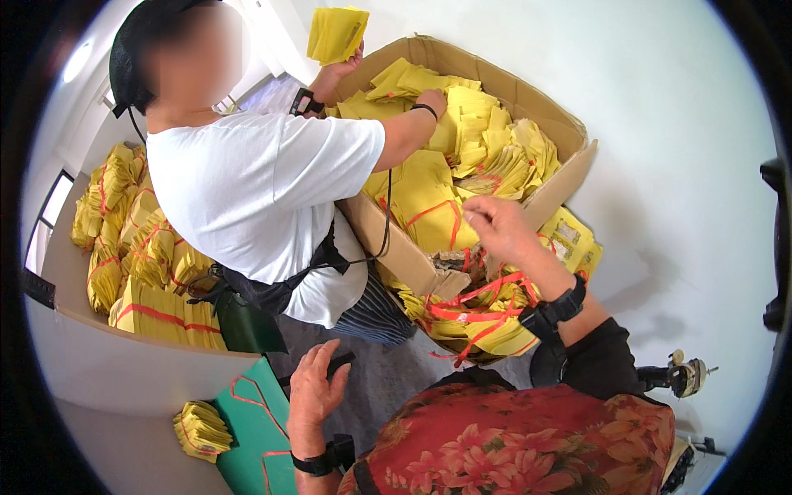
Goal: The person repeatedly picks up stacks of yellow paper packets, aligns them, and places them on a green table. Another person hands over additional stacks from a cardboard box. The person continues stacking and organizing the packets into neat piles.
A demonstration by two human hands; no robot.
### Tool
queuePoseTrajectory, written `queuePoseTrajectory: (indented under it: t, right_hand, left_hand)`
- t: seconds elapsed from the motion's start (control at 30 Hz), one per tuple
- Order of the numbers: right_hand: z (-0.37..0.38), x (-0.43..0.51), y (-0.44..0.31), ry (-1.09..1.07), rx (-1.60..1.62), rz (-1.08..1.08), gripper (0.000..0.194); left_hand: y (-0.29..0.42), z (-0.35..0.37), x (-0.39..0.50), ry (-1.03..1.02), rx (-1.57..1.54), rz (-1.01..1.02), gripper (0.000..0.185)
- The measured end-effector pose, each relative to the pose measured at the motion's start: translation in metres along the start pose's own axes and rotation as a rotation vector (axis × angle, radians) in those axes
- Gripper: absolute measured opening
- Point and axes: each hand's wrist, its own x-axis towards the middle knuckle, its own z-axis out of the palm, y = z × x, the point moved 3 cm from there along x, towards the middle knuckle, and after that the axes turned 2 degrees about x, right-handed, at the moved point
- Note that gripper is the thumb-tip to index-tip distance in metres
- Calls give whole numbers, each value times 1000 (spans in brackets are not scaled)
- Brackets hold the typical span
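My right hand (504, 230) hangs over the near corner of a large cardboard box (390, 238), fingers curled towards the palm; whether anything small is between them cannot be made out. Inside the box lie heaps of yellow paper sheets (427, 185), some tied with red plastic strapping. Below my right wrist, loose red strapping (476, 314) tangles over more yellow paper bundles (507, 337). My left hand (314, 383) is raised beside a green tabletop (257, 427), empty, thumb apart from the fingers. One tied yellow paper bundle (203, 431) sits at the green top's left edge.
A person in a white shirt (266, 161) stands at the box's left side, one hand holding up yellow sheets (337, 35), the other in the pile. Behind them, stacked tied bundles (148, 247) fill a walled surface. A machine part (684, 377) juts out at right.
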Motion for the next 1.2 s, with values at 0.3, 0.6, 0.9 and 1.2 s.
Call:
queuePoseTrajectory:
  t: [0.3, 0.6, 0.9, 1.2]
  right_hand:
    - [-43, 74, 51, -58, -288, 117, 23]
    - [-57, 124, 74, -253, -533, 242, 37]
    - [-20, 157, 79, -431, -654, -4, 43]
    - [40, 198, 96, -486, -882, -230, 21]
  left_hand:
    - [3, 7, 18, -12, 11, 10, 43]
    - [-2, 16, 33, -64, -8, -56, 44]
    - [-7, 22, 36, -39, -11, -55, 42]
    - [-14, 23, 24, -34, -47, -142, 43]
